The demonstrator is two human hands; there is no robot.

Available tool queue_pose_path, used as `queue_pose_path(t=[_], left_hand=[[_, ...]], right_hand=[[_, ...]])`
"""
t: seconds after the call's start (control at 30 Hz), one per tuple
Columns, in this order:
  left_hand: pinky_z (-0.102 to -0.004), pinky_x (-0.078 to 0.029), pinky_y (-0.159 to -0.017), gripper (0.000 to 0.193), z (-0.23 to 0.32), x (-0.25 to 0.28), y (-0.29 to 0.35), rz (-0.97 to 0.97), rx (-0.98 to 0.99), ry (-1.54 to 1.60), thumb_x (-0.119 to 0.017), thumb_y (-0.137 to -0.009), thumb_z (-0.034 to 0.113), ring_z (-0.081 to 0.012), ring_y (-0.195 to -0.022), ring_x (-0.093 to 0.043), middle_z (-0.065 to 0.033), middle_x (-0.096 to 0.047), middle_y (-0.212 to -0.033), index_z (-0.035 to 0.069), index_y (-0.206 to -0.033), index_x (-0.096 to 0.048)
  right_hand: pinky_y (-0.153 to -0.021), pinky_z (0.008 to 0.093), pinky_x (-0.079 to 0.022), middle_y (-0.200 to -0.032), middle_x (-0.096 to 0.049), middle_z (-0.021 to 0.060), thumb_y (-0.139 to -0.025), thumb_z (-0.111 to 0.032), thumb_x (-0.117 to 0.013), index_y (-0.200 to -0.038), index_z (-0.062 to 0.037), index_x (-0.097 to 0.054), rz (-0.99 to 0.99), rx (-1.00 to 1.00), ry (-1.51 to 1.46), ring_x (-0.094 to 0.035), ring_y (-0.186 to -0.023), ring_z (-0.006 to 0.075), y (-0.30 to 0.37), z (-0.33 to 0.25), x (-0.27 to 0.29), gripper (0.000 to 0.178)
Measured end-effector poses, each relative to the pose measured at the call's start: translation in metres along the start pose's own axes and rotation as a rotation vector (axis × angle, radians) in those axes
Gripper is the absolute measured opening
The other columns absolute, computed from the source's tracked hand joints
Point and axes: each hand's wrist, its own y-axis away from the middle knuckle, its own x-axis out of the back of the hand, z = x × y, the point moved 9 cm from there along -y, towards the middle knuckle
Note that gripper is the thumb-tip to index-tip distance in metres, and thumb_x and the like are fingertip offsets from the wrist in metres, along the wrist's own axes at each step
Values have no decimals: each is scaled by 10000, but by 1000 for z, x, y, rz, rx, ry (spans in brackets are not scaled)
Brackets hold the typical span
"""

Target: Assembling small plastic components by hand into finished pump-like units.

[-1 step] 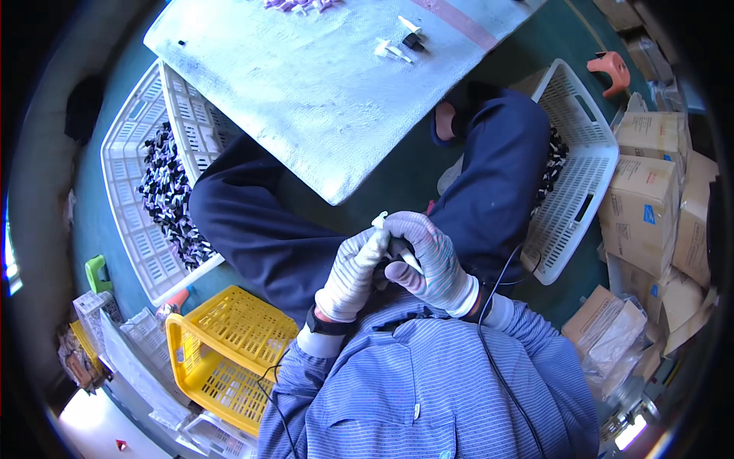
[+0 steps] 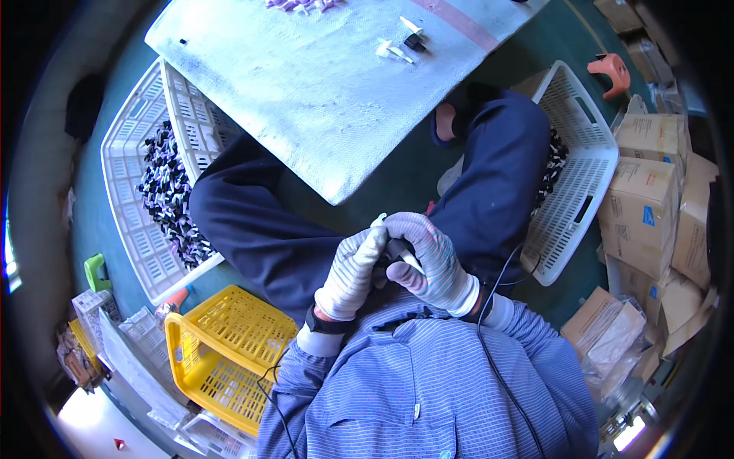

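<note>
Both my hands wear pale striped gloves and meet in front of my lap. My right hand [image 2: 430,256] is curled round a black cap with a white tapered nozzle [image 2: 410,261], whose point sticks out beside the thumb. My left hand [image 2: 352,271] is closed against it, with thumb and forefinger pinched. A small white plastic piece [image 2: 378,219] pokes up at the left fingertips. The fingers hide most of these parts. Beyond my hands, a pale covered table [image 2: 290,99] bears a few loose white nozzles [image 2: 394,50] and a black cap [image 2: 414,42].
A white basket [image 2: 126,222] of black-and-white parts stands left of my legs, another white basket [image 2: 577,176] at right. Near my left elbow sits a yellow basket [image 2: 229,336]. Cardboard boxes [image 2: 638,206] are stacked at right. Lilac pieces [image 2: 302,4] lie at the table's far side.
</note>
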Motion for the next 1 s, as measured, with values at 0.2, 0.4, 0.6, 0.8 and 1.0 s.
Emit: queue_pose_path(t=[0.2, 0.4, 0.6, 0.8, 1.0], left_hand=[[-174, -373, -523, 345, 0, 7, 1, 97, -19, 1, -585, -962, 390, -24, -576, -481, 11, -662, -782, 53, -958, -661], [-232, -506, -711, 297, -2, 16, -2, 129, -62, -42, -584, -968, 286, -117, -756, -644, -73, -689, -838, -5, -1020, -613], [-234, -505, -734, 291, 4, 15, -2, 120, -118, -7, -581, -973, 275, -113, -764, -639, -70, -680, -838, -11, -1021, -610], [-218, -495, -727, 290, 4, 14, -3, 145, -135, -77, -597, -970, 284, -83, -777, -616, -43, -681, -865, -2, -1011, -625], [-209, -484, -721, 274, 0, 15, -2, 226, -100, -33, -609, -967, 284, -68, -771, -599, -24, -671, -861, 14, -1000, -638]], right_hand=[[-831, 383, -505, -1121, -571, 148, -882, -402, -671, -1159, -48, -522, 25, 41, 57, -618, -966, 323, -2, -3, -2, 474], [-838, 388, -499, -1100, -568, 148, -877, -429, -669, -1154, -51, -540, 32, -10, 63, -611, -985, 323, 1, 3, -3, 485], [-827, 373, -490, -1062, -559, 144, -881, -449, -662, -1164, -44, -539, -9, -11, 89, -606, -949, 299, -6, -3, 0, 509], [-799, 351, -486, -1022, -552, 131, -881, -454, -662, -1116, -30, -547, 40, 7, 58, -598, -907, 265, -9, -9, 0, 499], [-775, 338, -484, -995, -559, 124, -907, -465, -624, -1060, -28, -556, 24, 9, -5, -598, -878, 252, -16, 3, 1, 468]])
